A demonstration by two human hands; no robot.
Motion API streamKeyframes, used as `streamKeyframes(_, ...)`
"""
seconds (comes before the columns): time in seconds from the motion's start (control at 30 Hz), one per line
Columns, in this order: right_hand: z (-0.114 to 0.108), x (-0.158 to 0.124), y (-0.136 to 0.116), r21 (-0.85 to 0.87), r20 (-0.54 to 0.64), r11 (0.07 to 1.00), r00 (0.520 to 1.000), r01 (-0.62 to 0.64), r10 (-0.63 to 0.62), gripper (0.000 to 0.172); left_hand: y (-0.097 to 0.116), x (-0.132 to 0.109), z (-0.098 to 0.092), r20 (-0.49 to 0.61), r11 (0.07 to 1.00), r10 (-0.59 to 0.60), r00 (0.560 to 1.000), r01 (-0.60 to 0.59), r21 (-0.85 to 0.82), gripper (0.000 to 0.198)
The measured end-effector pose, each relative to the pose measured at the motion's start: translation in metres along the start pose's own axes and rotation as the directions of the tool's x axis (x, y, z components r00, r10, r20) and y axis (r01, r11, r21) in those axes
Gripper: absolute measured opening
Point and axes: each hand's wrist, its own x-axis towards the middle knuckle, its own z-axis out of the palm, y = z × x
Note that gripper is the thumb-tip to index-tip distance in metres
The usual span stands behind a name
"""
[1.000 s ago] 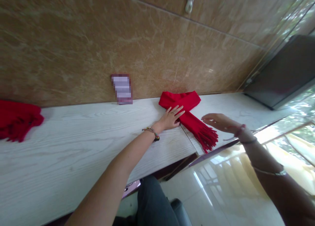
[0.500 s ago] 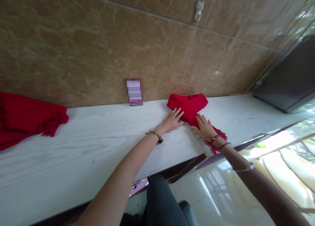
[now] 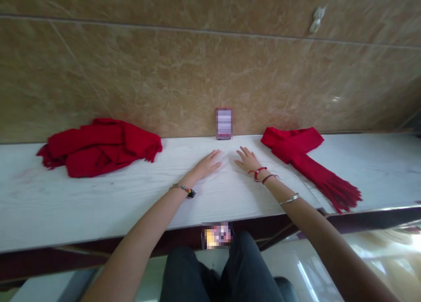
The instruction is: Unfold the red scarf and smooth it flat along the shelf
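Both empty, the left hand [image 3: 206, 165] and right hand [image 3: 249, 161] are apart at frame centre, apparently because the table [image 3: 75, 210] supports the crumpled scarf [image 3: 101, 148] at left and crossed scarf [image 3: 301, 158] at right

The left scarf [image 3: 101, 149] and the right scarf [image 3: 292, 152] were both plain red. The tabletop [image 3: 82, 210] showed pale wood grain on white; the wall [image 3: 158, 74] was brown, marbled with lighter veins.
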Motion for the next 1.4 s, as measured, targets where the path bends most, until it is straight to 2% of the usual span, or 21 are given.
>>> streamKeyframes(0.1, 0.009, 0.014, -0.014, 0.008, 0.037, 0.999, 0.999, 0.031, -0.032, 0.046, -0.012, -0.018, -0.015, 0.048, 0.994, -0.098, 0.994, 0.101, -0.052, 0.055)
streamKeyframes(0.23, 0.016, 0.026, -0.012, 0.006, 0.052, 0.999, 0.998, 0.038, -0.038, 0.044, -0.031, -0.036, -0.034, 0.082, 0.978, -0.170, 0.982, 0.179, -0.111, 0.052)
streamKeyframes(0.4, 0.016, 0.027, -0.004, 0.047, 0.075, 0.997, 0.995, 0.068, -0.071, 0.045, -0.039, -0.041, -0.041, 0.086, 0.993, -0.110, 0.990, 0.112, -0.029, 0.047)
streamKeyframes(0.5, 0.011, 0.023, 0.000, 0.033, 0.040, 0.999, 0.999, 0.029, -0.030, 0.046, -0.037, -0.039, -0.037, 0.090, 0.997, -0.074, 0.993, 0.073, 0.013, 0.045)
streamKeyframes(0.6, -0.001, 0.016, 0.020, -0.035, -0.072, 0.998, 0.996, -0.059, 0.056, 0.050, -0.032, -0.036, -0.033, 0.111, 0.993, -0.083, 0.990, 0.073, 0.088, 0.046)
streamKeyframes(0.7, -0.020, 0.011, 0.063, -0.077, -0.173, 0.983, 0.973, -0.169, 0.154, 0.052, -0.022, -0.027, -0.027, 0.155, 0.981, -0.115, 0.981, 0.087, 0.174, 0.047)
streamKeyframes(0.77, -0.033, 0.009, 0.101, -0.083, -0.190, 0.968, 0.957, -0.238, 0.219, 0.051, -0.013, -0.013, -0.022, 0.197, 0.978, -0.113, 0.974, 0.074, 0.194, 0.047)
streamKeyframes(0.87, -0.049, 0.009, 0.157, -0.082, -0.192, 0.937, 0.928, -0.339, 0.319, 0.052, 0.005, 0.024, -0.010, 0.228, 0.985, -0.061, 0.972, 0.022, 0.170, 0.048)
streamKeyframes(0.97, -0.058, 0.013, 0.203, -0.106, -0.136, 0.904, 0.906, -0.415, 0.400, 0.053, 0.031, 0.074, 0.007, 0.177, 0.994, 0.012, 0.984, -0.031, 0.106, 0.051)
streamKeyframes(1.03, -0.060, 0.018, 0.225, -0.138, -0.077, 0.897, 0.907, -0.420, 0.413, 0.053, 0.053, 0.108, 0.021, 0.130, 0.996, 0.052, 0.990, -0.061, 0.069, 0.052)
streamKeyframes(1.13, -0.060, 0.030, 0.245, -0.194, 0.019, 0.912, 0.928, -0.363, 0.373, 0.051, 0.086, 0.152, 0.038, 0.016, 0.988, 0.108, 0.994, -0.110, 0.111, 0.052)
streamKeyframes(1.23, -0.058, 0.047, 0.253, -0.230, 0.124, 0.939, 0.949, -0.257, 0.290, 0.050, 0.110, 0.189, 0.047, -0.065, 0.964, 0.192, 0.979, -0.176, 0.198, 0.049)
streamKeyframes(1.3, -0.057, 0.058, 0.255, -0.226, 0.168, 0.954, 0.957, -0.194, 0.235, 0.049, 0.121, 0.211, 0.049, -0.058, 0.936, 0.271, 0.961, -0.249, 0.247, 0.046)
streamKeyframes(1.4, -0.056, 0.070, 0.261, -0.211, 0.201, 0.965, 0.959, -0.156, 0.199, 0.048, 0.132, 0.244, 0.053, 0.009, 0.891, 0.367, 0.930, -0.354, 0.285, 0.042)
